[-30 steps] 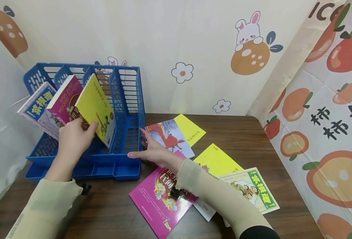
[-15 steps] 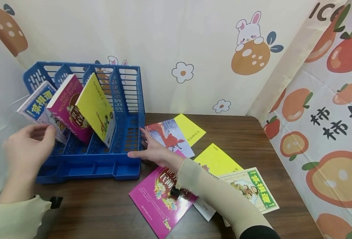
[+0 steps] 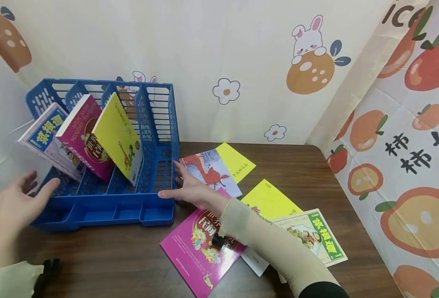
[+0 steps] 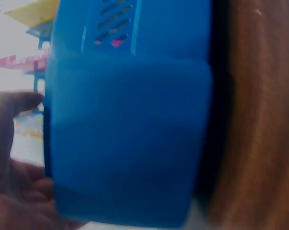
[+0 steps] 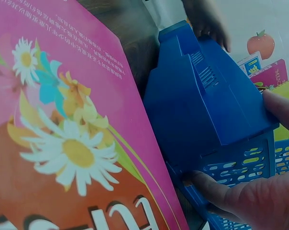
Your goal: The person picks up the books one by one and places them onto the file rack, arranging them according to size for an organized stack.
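Observation:
A blue plastic book rack [image 3: 96, 210] stands on the left of the table. In its compartments lean a white-and-blue book [image 3: 51, 138], a magenta book [image 3: 87, 138] and a yellow book [image 3: 119, 138]. My left hand [image 3: 16, 203] is at the rack's front left corner, fingers spread and holding nothing; the left wrist view is blurred, with the rack's end wall [image 4: 130, 143] beside the fingers. My right hand [image 3: 193, 188] holds the rack's front right corner. Its thumb [image 5: 281, 108] lies on the front rim and its fingers [image 5: 209, 189] on the side wall.
Right of the rack lie a picture book with a red animal [image 3: 213, 174], yellow books [image 3: 271, 198], a magenta book [image 3: 200, 252] under my right forearm, and a green-and-white book [image 3: 316, 238]. Printed curtains [image 3: 219, 41] hang behind and at both sides.
My left hand has let go of the yellow book, which stays leaning in the rack, and has moved left and down to the rack's front left corner. My right hand stays put.

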### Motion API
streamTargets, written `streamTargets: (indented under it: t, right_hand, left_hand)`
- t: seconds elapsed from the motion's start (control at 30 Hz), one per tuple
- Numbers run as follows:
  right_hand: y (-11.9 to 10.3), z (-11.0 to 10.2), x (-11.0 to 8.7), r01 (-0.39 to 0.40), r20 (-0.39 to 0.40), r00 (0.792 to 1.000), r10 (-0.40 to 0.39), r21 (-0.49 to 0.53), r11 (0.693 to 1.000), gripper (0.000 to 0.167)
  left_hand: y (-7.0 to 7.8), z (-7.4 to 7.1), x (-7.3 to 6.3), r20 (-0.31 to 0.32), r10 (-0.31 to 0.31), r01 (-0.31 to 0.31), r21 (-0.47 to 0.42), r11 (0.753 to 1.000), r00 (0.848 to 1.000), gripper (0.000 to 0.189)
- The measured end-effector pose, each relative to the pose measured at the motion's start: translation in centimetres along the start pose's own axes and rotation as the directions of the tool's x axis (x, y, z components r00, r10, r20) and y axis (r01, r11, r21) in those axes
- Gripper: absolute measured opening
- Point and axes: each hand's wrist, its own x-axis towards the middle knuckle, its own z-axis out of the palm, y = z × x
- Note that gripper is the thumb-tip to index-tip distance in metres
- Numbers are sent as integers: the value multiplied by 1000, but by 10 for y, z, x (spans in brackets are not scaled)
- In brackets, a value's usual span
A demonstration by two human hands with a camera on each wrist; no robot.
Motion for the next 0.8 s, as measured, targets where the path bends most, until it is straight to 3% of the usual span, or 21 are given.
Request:
streamTargets:
  t: [0.1,0.23,0.33,0.57,0.8]
  right_hand:
    - [0,0,0,-2,2,1000,2,-4,1000,107]
    - [0,1,-1,-6,1,1000,6,-10,1000,107]
    - [0,1,-1,-6,4,1000,6,-9,1000,107]
    - [-2,1,-3,-3,2,1000,3,-6,1000,105]
    - [-1,1,-3,2,-9,1000,-2,-13,1000,105]
  left_hand:
    - [-12,4,2,81,61,-57,-49,997,995,95]
    - [-23,9,3,136,114,-88,-178,980,984,96]
    - [-26,12,0,137,131,-92,-258,962,982,96]
    - [-28,14,0,142,116,-67,-308,949,983,98]
    - [-34,20,-5,143,152,-80,-416,906,978,82]
